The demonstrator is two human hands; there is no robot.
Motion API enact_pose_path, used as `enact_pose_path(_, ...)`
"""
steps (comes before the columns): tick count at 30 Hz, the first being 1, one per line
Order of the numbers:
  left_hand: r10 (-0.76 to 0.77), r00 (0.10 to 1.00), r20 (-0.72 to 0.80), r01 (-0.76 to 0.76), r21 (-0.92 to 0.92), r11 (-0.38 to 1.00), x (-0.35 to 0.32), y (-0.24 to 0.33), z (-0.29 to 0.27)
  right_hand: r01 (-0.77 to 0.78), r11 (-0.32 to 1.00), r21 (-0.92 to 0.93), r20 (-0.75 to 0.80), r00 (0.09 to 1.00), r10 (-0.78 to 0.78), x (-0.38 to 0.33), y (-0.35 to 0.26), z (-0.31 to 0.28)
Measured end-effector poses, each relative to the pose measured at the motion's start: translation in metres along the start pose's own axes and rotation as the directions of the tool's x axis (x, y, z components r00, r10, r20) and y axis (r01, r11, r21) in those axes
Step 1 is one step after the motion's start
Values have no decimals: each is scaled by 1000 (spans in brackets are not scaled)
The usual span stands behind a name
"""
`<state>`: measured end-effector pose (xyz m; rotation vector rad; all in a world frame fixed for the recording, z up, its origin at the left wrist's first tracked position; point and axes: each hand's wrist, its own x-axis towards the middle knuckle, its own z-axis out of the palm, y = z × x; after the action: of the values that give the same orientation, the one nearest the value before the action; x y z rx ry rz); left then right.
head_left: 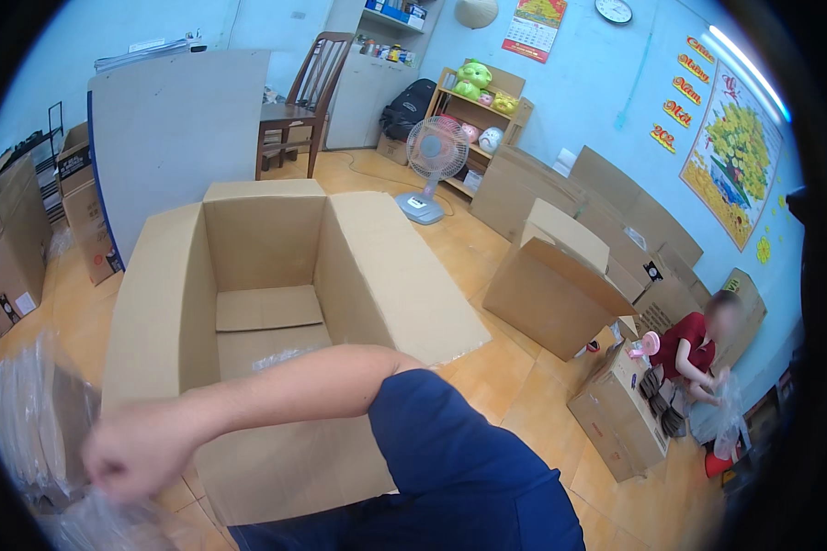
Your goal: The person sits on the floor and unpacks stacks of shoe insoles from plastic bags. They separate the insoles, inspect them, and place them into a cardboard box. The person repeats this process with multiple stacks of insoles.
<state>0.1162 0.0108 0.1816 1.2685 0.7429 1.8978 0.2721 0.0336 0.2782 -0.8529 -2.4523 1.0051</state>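
My right arm, in a navy sleeve, reaches across to the left over the near side of a large open cardboard box (257, 239). My right hand (138, 450) is closed and slightly blurred, with its fingers curled on a clear plastic bag (106, 519) at the lower left. Beside it stands a stack of plastic-wrapped flat packs (32, 418). The box's flaps are spread outward, and some clear plastic (280, 356) lies on its bottom, partly hidden by my forearm. My left hand is out of view.
A grey panel (179, 151) stands behind the box, near a wooden chair (317, 101). Beyond are a standing fan (435, 161) and another open carton (556, 289). At right, a person in red (694, 344) handles clear plastic beside a closed carton (616, 422).
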Motion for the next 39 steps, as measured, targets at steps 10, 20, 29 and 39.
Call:
enact_pose_path(10,-64,988,-139,74,64,995,6,-2,62,239,858,454,-350,934,-75,87,27,85)
enact_pose_path(20,-269,730,628,124,266,956,-32,-47,93,-149,677,720,-150,920,362,-135,186,-149)
enact_pose_path(29,-534,803,263,419,387,821,-74,-59,-47,-693,296,658,146,503,852,-281,395,-97)
enact_pose_path(39,-509,742,-436,668,539,513,-116,-29,-147,-865,-166,473,396,40,917,-302,502,19)
